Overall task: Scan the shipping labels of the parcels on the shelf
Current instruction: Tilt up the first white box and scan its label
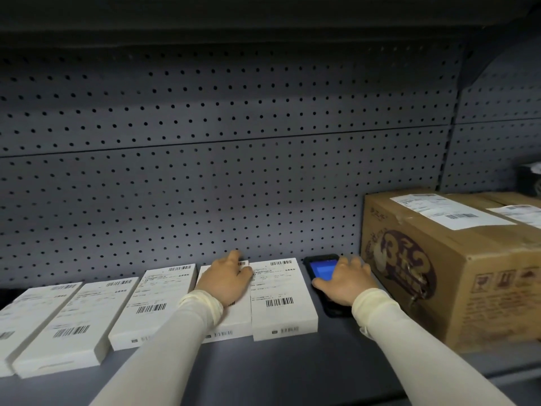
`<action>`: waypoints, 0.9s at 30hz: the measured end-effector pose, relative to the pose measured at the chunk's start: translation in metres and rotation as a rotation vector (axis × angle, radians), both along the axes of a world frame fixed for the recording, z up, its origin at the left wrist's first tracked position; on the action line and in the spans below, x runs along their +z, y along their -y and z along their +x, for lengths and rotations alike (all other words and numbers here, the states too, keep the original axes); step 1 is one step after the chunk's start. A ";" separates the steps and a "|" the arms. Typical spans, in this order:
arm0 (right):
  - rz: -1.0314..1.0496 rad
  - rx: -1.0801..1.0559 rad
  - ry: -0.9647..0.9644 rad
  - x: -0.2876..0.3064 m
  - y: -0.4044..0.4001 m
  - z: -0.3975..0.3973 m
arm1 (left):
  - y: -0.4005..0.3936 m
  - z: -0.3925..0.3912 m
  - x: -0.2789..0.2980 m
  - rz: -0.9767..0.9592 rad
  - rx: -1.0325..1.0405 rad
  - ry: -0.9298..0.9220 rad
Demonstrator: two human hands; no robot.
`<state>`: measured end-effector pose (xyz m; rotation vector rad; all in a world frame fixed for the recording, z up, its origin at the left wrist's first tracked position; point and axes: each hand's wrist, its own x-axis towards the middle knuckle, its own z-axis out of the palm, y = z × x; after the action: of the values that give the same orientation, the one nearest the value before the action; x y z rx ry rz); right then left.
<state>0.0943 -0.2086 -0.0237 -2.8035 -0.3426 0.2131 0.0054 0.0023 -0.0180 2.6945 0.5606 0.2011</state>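
Several flat white parcels lie side by side on the grey shelf (322, 358), each with a barcode label on top. My left hand (225, 279) rests flat on one of them (231, 325), its fingers reaching the far end. The rightmost white parcel (281, 294) lies just to the right of that hand, its label uncovered. A black handheld scanner (320, 269) with a lit blue screen lies on the shelf between that parcel and a brown carton (468, 273). My right hand (345, 284) grips the scanner, thumb on its left side, covering its lower half.
The brown carton carries a white shipping label (448, 210) on top, and a second labelled carton (515, 208) sits behind it. A grey pegboard wall (205, 171) backs the shelf. A dark object (530, 180) stands at the far right. Another shelf hangs overhead.
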 end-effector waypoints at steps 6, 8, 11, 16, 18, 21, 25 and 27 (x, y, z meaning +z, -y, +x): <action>-0.006 0.012 0.007 0.005 0.002 0.000 | -0.003 0.003 0.003 -0.017 0.008 0.067; -0.019 0.011 -0.021 0.002 0.002 0.002 | 0.002 0.004 0.004 0.003 0.020 0.078; -0.077 -0.003 -0.046 -0.009 -0.001 0.009 | 0.014 0.002 0.008 0.068 0.055 0.104; -0.090 -0.035 -0.064 -0.017 -0.005 0.019 | 0.044 -0.011 0.023 0.217 0.110 0.067; -0.081 -0.054 -0.072 -0.019 -0.007 0.022 | 0.057 -0.014 0.024 0.261 0.099 0.029; -0.056 -0.078 -0.093 -0.022 -0.010 0.026 | 0.079 -0.017 0.020 0.310 0.094 -0.056; -0.029 -0.086 -0.099 -0.021 -0.009 0.029 | 0.101 -0.022 0.014 0.379 0.131 -0.179; -0.008 -0.101 -0.108 -0.023 -0.008 0.029 | 0.106 -0.026 0.013 0.393 0.133 -0.214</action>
<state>0.1234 -0.2004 -0.0469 -2.7940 -0.1749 0.3415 -0.0202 -0.1038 -0.0045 3.0834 0.8428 0.0620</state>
